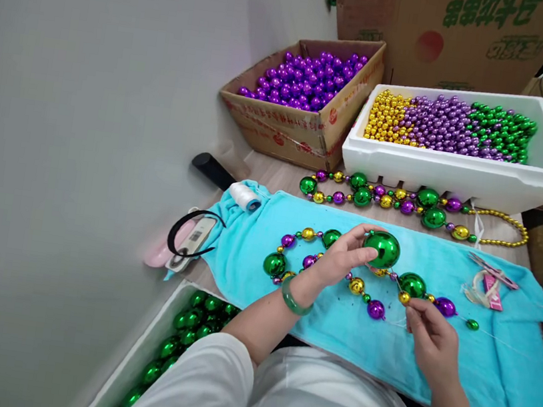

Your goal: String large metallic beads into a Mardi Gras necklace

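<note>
Above the towel (481, 368), left hand (339, 260) holds green ball (382, 248), long axis left-right.

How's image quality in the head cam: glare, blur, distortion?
Head view: even, soft lighting with faint shadows on the turquoise towel; bright specular highlights on the large green bead at the left hand; wide-angle bowing bends the white foam box and the frame edges; left wall side and the pink object look smeared; the right hand and the centre are sharp.
</note>
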Demonstrator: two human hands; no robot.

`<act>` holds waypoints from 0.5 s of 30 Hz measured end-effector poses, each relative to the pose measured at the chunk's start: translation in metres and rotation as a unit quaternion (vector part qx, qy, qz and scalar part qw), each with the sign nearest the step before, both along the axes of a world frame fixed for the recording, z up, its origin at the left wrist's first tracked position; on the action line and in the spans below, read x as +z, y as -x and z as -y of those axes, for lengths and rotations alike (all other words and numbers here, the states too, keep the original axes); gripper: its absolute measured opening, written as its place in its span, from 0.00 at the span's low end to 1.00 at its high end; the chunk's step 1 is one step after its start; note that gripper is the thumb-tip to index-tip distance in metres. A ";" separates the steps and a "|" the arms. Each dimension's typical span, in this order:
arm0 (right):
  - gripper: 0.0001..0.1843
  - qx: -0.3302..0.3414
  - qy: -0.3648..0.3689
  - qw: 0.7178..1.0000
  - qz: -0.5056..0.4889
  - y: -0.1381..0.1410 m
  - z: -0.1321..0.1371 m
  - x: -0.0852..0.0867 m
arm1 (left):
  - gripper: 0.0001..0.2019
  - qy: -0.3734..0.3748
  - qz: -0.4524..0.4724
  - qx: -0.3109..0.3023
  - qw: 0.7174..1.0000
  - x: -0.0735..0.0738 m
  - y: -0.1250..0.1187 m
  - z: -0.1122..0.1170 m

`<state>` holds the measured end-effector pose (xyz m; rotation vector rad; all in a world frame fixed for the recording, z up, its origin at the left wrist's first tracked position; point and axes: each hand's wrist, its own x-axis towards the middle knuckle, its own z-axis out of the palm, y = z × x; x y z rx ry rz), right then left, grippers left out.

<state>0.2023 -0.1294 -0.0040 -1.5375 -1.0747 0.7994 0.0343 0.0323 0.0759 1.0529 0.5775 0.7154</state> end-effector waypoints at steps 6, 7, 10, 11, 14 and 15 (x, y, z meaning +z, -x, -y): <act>0.10 -0.015 -0.010 0.999 0.031 -0.010 -0.002 0.004 | 0.25 -0.013 0.019 -0.014 1.000 0.005 -0.001 -0.002; 0.10 -0.013 -0.013 1.000 0.025 -0.011 -0.003 0.004 | 0.26 -0.001 0.022 -0.026 0.999 0.005 -0.001 -0.003; 0.11 -0.014 -0.022 0.999 0.021 -0.014 -0.006 0.005 | 0.27 0.037 0.020 -0.061 0.997 0.005 -0.002 -0.004; 0.11 -0.016 -0.024 0.999 0.026 -0.015 -0.006 0.004 | 0.28 0.038 0.018 -0.065 0.997 0.003 -0.002 -0.004; 0.10 -0.018 -0.025 0.998 0.050 -0.015 -0.007 0.003 | 0.28 -0.003 0.021 -0.043 0.999 -0.001 -0.003 -0.005; 0.09 -0.016 -0.026 0.998 0.060 -0.015 -0.007 0.003 | 0.28 -0.021 0.022 -0.036 0.999 -0.002 -0.003 -0.005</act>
